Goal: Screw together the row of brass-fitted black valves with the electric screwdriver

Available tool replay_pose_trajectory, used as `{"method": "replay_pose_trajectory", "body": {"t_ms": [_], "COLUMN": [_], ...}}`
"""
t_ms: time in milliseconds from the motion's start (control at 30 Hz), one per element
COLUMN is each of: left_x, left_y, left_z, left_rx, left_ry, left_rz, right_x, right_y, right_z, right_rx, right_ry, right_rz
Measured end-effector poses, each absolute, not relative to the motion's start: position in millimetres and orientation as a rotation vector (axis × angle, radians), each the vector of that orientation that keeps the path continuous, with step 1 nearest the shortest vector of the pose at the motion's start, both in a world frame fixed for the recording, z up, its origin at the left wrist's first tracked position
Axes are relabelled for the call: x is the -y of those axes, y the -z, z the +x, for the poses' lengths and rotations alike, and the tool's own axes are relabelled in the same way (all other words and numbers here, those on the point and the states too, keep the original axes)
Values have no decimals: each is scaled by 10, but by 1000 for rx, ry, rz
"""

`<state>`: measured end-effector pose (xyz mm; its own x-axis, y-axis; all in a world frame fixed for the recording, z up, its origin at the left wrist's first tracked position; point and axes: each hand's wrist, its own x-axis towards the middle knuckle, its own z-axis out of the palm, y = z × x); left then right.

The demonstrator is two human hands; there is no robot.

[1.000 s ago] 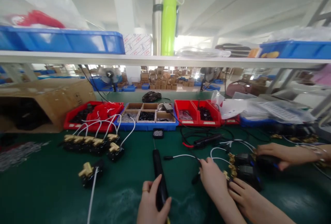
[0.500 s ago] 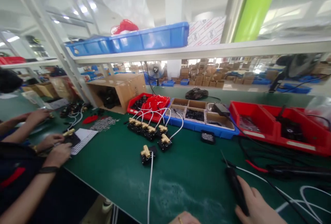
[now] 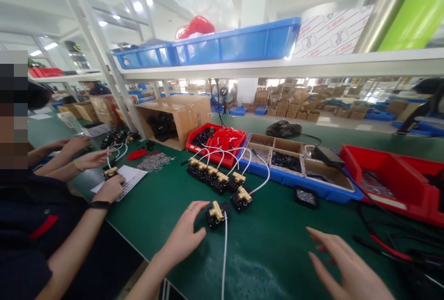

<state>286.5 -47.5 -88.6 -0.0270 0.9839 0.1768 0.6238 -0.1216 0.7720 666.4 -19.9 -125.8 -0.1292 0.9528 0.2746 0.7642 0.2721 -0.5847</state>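
Observation:
My left hand (image 3: 185, 237) reaches over the green table (image 3: 263, 244), fingers spread, its tips beside a black valve with a brass fitting (image 3: 217, 213) and a white tube (image 3: 224, 258); I cannot tell whether they touch it. My right hand (image 3: 343, 267) hovers open at the lower right and holds nothing. A row of several similar brass-topped valves (image 3: 218, 180) with white tubes lies just beyond the single one.
Behind the row sit a red bin (image 3: 217, 140), a blue divided tray (image 3: 294, 166) and more red bins (image 3: 391, 180). Black and red cables (image 3: 388, 240) lie at the right. A cardboard box (image 3: 173, 115) stands at the back. Co-workers' hands (image 3: 86, 159) work at the left.
My view has swung further left. My right hand has let go of the black tool and opened. My left hand has come forward to the lone brass valve.

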Motion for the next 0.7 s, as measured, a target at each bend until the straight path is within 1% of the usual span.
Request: {"method": "replay_pose_trajectory", "body": {"t_ms": [100, 200, 300, 433, 533, 700], "left_x": [414, 414, 474, 624, 705, 709], "left_y": [1054, 1162, 1196, 1194, 1191, 1074], "left_z": [2889, 2980, 3129, 3301, 3285, 3094], "left_rx": [-1603, -1683, -1732, -1628, -1557, -1683], "left_ry": [-965, -1033, -1077, -1109, -1080, -1063], "left_rz": [1728, 1650, 1602, 1607, 1615, 1654], "right_x": [211, 185, 115, 121, 221, 195], "right_y": [1227, 1280, 1408, 1521, 1533, 1625], "right_z": [5797, 5141, 4797, 4720, 4902, 5446], "right_rx": [2034, 1985, 1959, 1882, 1849, 1723], "right_ry": [-834, -1007, -1007, -942, -929, -831], "right_rz": [-1378, -1306, -1281, -1312, -1340, -1526]}}
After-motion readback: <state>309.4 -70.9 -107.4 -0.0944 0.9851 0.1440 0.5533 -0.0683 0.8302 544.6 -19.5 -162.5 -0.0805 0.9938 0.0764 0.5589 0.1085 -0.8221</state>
